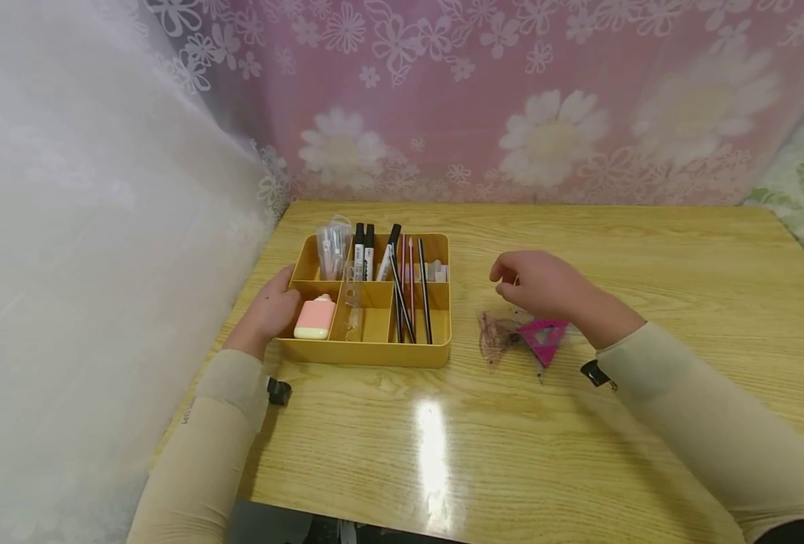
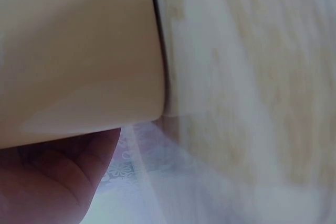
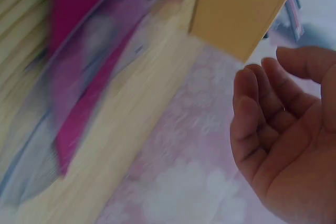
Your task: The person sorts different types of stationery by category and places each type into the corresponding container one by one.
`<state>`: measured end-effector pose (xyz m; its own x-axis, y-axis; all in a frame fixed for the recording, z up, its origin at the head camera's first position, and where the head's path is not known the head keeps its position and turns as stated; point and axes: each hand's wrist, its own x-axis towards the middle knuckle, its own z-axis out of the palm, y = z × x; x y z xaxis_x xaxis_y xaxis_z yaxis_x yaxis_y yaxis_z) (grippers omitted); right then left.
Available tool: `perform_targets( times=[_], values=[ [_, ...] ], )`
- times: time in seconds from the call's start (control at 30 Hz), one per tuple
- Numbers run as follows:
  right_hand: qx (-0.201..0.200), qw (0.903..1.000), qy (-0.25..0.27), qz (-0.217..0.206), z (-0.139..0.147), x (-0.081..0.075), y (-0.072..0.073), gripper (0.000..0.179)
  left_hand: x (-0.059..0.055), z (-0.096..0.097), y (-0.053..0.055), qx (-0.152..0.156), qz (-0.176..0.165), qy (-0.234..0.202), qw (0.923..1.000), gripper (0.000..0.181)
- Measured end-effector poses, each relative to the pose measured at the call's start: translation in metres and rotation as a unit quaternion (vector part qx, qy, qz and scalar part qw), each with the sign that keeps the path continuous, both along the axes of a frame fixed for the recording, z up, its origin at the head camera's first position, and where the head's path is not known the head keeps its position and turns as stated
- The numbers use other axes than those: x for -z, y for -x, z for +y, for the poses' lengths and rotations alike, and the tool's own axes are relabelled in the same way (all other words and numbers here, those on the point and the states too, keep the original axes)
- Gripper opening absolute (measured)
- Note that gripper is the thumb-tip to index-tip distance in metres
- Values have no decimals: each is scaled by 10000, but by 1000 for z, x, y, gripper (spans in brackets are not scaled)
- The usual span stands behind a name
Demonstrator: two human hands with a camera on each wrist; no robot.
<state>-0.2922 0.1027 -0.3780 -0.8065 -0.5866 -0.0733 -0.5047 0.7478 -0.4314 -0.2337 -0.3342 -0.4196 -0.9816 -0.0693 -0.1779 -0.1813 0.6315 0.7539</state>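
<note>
A yellow desk organizer with several compartments sits on the left part of the table. My left hand grips its left wall; in the left wrist view, curled fingers lie against the box's side. Above the table to the right of the box, my right hand hovers with loosely bent fingers and nothing in them. Below it lie a pink set square and a clear protractor, overlapping other clear drawing tools. A pink correction-fluid-like bottle stands in the front left compartment, beside my left hand.
Black-capped markers, pencils, a clear ruler and a clear pouch stand in the organizer. A flowered pink curtain hangs behind the wooden table, and a white sheet hangs at the left.
</note>
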Motion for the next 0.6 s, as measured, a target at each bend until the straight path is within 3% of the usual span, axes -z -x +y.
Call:
perform_targets(
  times=[0.4,0.6],
  values=[
    [-312,9968,-656,-319,70,26,6,11,2,-1,0,-22,-22,56,10000,61],
    [-437,9914,-1136,-490,100,35,8,23,0,-1,0,-24,-48,58,10000,61]
  ],
)
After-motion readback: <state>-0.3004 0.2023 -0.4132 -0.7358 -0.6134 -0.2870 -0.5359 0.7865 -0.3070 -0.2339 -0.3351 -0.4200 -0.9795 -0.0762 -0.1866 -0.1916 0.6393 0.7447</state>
